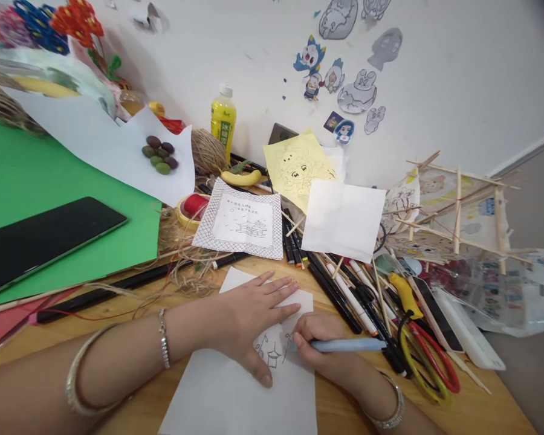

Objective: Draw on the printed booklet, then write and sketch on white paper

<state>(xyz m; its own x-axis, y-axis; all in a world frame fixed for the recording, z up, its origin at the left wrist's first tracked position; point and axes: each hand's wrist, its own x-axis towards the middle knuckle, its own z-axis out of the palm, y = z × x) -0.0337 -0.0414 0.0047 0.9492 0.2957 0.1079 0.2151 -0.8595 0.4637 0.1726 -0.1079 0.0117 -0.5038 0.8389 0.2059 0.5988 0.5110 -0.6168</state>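
Observation:
A white sheet of paper (240, 399) lies on the wooden table (476, 405) in front of me, with a small line drawing (272, 350) near its middle. My left hand (249, 314) rests flat on the sheet with fingers stretched out, a bracelet and a bangle on that arm. My right hand (321, 347) is closed round a light blue pen (349, 345), its tip on the paper beside the drawing.
Several markers (340, 290) lie just beyond the sheet. Scissors with red and yellow handles (424, 362) sit at the right. Drawings (242, 223), a blank white square (344, 217), twine, a yellow bottle (223, 119), green card (36, 175), a black tablet (40, 235) and a stick frame (457, 205) crowd the table.

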